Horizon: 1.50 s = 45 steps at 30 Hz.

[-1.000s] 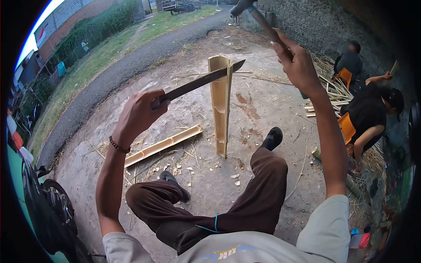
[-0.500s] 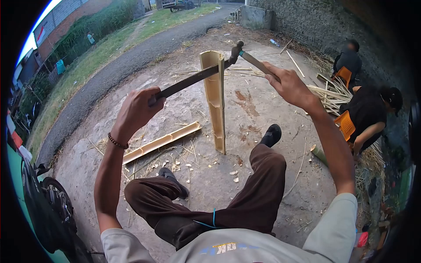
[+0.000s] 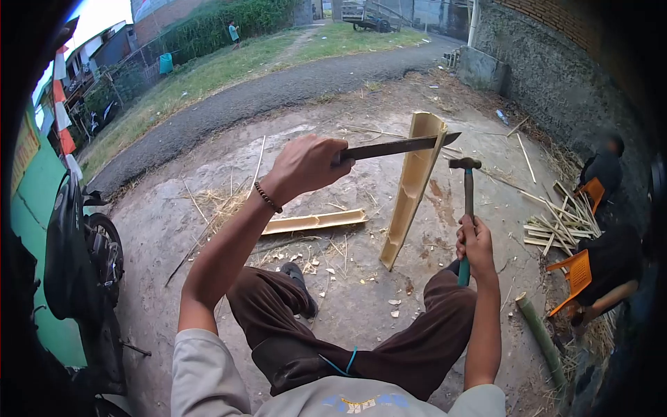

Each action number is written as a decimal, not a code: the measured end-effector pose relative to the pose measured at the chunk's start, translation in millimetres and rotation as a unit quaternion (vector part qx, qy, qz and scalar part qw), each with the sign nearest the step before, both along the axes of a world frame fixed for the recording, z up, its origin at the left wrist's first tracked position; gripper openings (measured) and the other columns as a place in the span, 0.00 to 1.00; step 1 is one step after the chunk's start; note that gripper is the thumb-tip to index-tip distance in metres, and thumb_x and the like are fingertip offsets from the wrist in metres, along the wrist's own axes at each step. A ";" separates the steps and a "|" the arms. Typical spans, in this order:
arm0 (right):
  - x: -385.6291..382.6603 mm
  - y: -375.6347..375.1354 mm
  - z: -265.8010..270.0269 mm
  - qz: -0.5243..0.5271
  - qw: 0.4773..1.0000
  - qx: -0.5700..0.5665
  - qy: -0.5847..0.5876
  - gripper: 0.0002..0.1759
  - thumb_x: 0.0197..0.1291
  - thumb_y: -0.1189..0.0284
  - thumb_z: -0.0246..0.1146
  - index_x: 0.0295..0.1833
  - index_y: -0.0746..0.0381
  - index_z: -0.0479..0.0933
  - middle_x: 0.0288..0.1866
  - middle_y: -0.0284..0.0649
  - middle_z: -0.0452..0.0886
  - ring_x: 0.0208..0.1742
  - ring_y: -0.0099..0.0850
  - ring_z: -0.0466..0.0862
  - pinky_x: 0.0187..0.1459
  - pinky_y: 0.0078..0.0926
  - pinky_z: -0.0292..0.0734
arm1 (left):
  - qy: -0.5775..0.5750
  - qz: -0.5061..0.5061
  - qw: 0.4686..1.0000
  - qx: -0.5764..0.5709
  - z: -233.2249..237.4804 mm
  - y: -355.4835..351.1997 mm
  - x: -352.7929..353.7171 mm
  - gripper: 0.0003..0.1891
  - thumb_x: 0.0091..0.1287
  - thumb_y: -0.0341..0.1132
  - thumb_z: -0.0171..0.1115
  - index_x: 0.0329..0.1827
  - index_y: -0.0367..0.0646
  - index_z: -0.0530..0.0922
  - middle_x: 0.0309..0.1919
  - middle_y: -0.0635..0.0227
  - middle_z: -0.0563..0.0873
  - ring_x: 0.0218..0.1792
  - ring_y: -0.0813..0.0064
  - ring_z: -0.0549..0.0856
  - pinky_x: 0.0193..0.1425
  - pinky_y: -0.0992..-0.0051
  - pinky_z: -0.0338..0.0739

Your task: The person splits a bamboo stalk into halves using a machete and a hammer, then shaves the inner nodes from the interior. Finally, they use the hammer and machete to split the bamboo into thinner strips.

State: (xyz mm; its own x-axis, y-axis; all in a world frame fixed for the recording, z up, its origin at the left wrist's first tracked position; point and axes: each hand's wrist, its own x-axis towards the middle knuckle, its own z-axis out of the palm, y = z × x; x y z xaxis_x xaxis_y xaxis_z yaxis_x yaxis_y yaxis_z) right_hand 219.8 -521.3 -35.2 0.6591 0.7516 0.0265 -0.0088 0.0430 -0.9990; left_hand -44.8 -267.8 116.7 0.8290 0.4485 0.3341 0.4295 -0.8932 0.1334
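Note:
My left hand (image 3: pixel 306 165) is closed around the handle of a machete (image 3: pixel 396 147), whose blade points right. The blade crosses the upper part of a split bamboo piece (image 3: pixel 408 198), at the narrow strip along its right edge. That bamboo stands tilted on the ground in front of me, hollow side towards me, its top leaning right. In my right hand (image 3: pixel 476 244) is a hammer (image 3: pixel 467 184), gripped low on its handle and held head up over my right knee. The hammer head is apart from the blade.
Another split bamboo length (image 3: pixel 316 222) lies on the concrete among shavings. At right are a pile of bamboo strips (image 3: pixel 556 226), a green bamboo pole (image 3: pixel 538 337) and two people by orange chairs (image 3: pixel 573 278). A motorbike (image 3: pixel 97 257) stands at left.
The hammer has come away from the machete's tip, down and right, and now points upward. The bamboo leans more to the right, with the blade still across its top. The view has shifted.

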 end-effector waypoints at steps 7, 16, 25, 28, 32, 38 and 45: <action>-60.7 7.5 -161.1 0.006 0.974 -0.044 0.222 0.12 0.76 0.64 0.56 0.41 0.60 0.67 0.25 0.30 0.69 0.19 0.20 0.73 0.19 0.23 0.73 | -0.009 -0.053 0.997 -0.050 -14.0 3.2 1.6 0.14 0.68 0.41 0.66 0.33 0.39 0.77 0.19 0.59 0.77 0.22 0.57 0.79 0.29 0.59 0.71; -27.5 -21.9 -0.7 -0.042 0.998 0.002 -0.045 0.14 0.76 0.62 0.55 0.42 0.62 0.69 0.23 0.30 0.69 0.17 0.18 0.72 0.18 0.21 0.70 | -0.017 -0.050 0.992 -0.118 -37.0 1.2 14.5 0.15 0.70 0.41 0.63 0.36 0.34 0.79 0.20 0.56 0.79 0.21 0.60 0.79 0.29 0.59 0.70; -25.8 -37.0 237.9 -0.045 0.883 0.181 -0.431 0.21 0.80 0.57 0.46 0.62 0.63 0.70 0.22 0.25 0.62 0.16 0.11 0.65 0.17 0.13 0.64 | 0.008 -0.063 0.994 -0.085 -38.6 -2.1 15.3 0.16 0.74 0.42 0.60 0.37 0.35 0.76 0.22 0.53 0.79 0.23 0.55 0.79 0.31 0.58 0.70; -36.6 -17.1 232.9 -0.027 0.891 0.170 -0.420 0.20 0.80 0.58 0.46 0.62 0.62 0.70 0.20 0.24 0.60 0.15 0.11 0.62 0.17 0.13 0.62 | -0.005 -0.057 0.994 -0.095 -36.0 -9.0 16.0 0.17 0.73 0.41 0.60 0.35 0.33 0.77 0.20 0.51 0.80 0.22 0.53 0.80 0.30 0.57 0.73; -24.8 5.1 151.7 0.101 0.791 -0.171 -0.579 0.19 0.79 0.57 0.50 0.48 0.65 0.72 0.24 0.38 0.72 0.24 0.25 0.76 0.28 0.32 0.72 | 0.016 -0.044 0.994 -0.102 -34.9 -12.6 12.2 0.15 0.73 0.40 0.61 0.37 0.35 0.75 0.22 0.52 0.79 0.24 0.53 0.79 0.32 0.57 0.71; -21.2 -6.2 212.1 0.060 0.857 -0.143 -0.491 0.21 0.78 0.55 0.51 0.43 0.64 0.73 0.23 0.30 0.69 0.22 0.19 0.69 0.25 0.26 0.67 | 0.020 -0.023 0.992 -0.120 -34.0 -17.4 3.8 0.16 0.73 0.41 0.61 0.37 0.34 0.75 0.24 0.52 0.80 0.26 0.53 0.80 0.33 0.57 0.72; -19.4 5.3 209.5 -0.046 0.898 0.076 -0.430 0.20 0.79 0.53 0.48 0.48 0.60 0.71 0.20 0.26 0.64 0.12 0.13 0.64 0.13 0.16 0.59 | 0.000 -0.042 0.994 -0.101 -40.6 -17.6 10.4 0.15 0.72 0.40 0.61 0.37 0.33 0.75 0.21 0.50 0.79 0.24 0.51 0.80 0.32 0.56 0.72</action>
